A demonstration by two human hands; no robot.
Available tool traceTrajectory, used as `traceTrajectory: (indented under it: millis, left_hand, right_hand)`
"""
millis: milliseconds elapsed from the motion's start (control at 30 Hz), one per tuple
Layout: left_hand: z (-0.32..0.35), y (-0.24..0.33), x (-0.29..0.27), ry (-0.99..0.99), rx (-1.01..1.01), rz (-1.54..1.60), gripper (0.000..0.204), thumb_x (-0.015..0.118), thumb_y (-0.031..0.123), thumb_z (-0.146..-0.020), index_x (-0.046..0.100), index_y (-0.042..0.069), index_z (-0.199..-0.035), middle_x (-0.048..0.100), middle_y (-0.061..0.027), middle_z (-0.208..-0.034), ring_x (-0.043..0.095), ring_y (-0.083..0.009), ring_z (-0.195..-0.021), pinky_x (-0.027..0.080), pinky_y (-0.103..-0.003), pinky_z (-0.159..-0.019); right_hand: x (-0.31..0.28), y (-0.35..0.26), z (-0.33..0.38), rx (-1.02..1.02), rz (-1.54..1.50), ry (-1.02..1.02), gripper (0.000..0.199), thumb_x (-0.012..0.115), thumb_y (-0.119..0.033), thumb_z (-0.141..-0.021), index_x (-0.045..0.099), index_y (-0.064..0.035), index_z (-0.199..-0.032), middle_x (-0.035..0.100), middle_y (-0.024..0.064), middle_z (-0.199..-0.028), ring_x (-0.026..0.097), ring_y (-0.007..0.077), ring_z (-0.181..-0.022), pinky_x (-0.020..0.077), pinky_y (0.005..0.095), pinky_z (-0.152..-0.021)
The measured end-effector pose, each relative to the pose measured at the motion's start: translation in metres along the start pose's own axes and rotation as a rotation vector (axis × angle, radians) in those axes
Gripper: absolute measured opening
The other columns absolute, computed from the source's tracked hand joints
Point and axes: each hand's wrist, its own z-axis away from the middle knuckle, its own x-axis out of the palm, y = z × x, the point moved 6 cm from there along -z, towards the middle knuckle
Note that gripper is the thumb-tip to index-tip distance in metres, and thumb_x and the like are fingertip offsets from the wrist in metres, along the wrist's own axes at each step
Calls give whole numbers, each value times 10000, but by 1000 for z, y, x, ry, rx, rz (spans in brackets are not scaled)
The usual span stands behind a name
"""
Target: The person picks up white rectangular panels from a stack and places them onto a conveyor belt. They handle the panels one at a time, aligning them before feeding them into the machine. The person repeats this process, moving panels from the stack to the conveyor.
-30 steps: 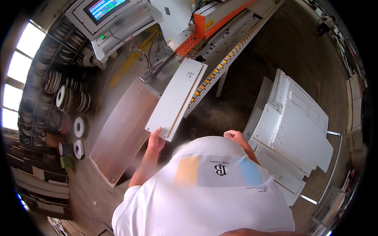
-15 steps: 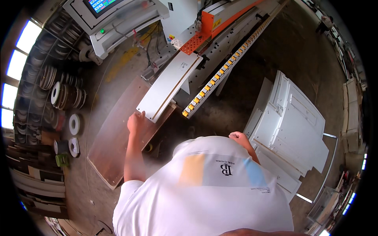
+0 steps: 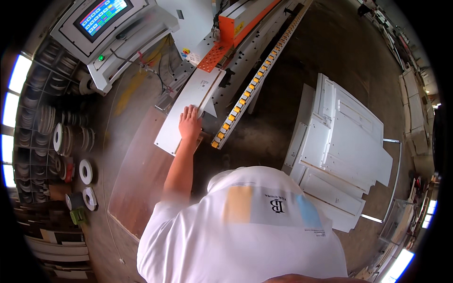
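Observation:
My left hand (image 3: 190, 123) lies flat on top of a long white panel (image 3: 171, 132), near the panel's right edge, with its fingers stretched out. The panel's far end meets the orange perforated plate (image 3: 214, 57) of a long machine, and its near end reaches over a brown board (image 3: 141, 174). A small white flap-like piece (image 3: 210, 109) juts out beside the panel's right edge. My right hand is hidden behind my white shirt.
A rail with yellow rollers (image 3: 243, 101) runs along the machine's right side. Stacked white panels (image 3: 349, 137) stand on the right. At the far left are a control console (image 3: 101, 21) and racks of edging rolls (image 3: 86, 171).
My left hand has moved from the panel's near corner onto its top, farther forward. The panel sits closer in against the orange plate. My right hand has gone out of sight.

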Motion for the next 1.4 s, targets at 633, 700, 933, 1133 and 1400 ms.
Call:
traceTrajectory:
  millis: [633,700,933,1133,1400]
  left_hand:
    - [-24,28,-13,6,60,95,438,694,230,-849,608,116,-1263,595,-117,-1362,526,-352,-1282,458,-434,-1022]
    - [-9,58,-10,-73,105,185,318,652,308,-897,656,125,-1157,678,-120,-1115,664,-324,-1026,533,-457,-812]
    - [32,128,45,-864,-195,664,301,591,296,-910,712,85,-1087,735,-41,-851,717,-168,-639,534,-310,-546]
    - [31,118,70,-1000,-311,958,324,624,351,-974,646,77,-1145,736,-69,-936,708,-151,-635,493,-264,-457]
    - [31,108,60,-1027,-407,1073,358,629,361,-976,625,89,-1210,732,-86,-993,712,-146,-665,482,-235,-449]
  right_hand:
    - [43,49,8,76,-187,137,425,700,-485,-895,761,-103,-1072,752,143,-965,721,252,-914,555,373,-801]
    - [49,56,3,64,-210,160,431,698,-494,-894,762,-107,-1073,752,146,-967,723,259,-917,556,376,-801]
    - [16,30,34,-28,-106,203,536,658,-599,-878,752,-126,-1113,743,182,-1031,721,314,-970,551,425,-840]
    - [15,40,43,75,-205,199,603,629,-618,-883,749,-59,-1073,733,211,-1028,707,338,-980,532,437,-867]
    - [14,34,56,102,-231,196,621,635,-615,-880,753,-24,-1030,743,184,-957,709,310,-930,530,431,-828]
